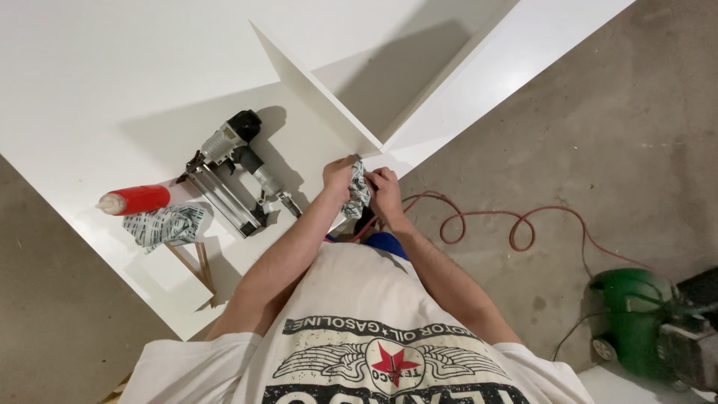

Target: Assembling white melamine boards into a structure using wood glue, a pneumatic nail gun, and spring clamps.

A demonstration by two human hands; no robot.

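A patterned rag (pixel 358 191) is gripped by both the left hand (pixel 339 174) and the right hand (pixel 386 188) at the panel (pixel 321 90) corner; a nail gun (pixel 232 168) lies near.

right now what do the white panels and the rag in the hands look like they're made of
White panels: likely painted or laminated board, smooth matte faces with thin, crisp edges. Rag: soft printed cloth or paper, crumpled in folds between the left hand and right hand.
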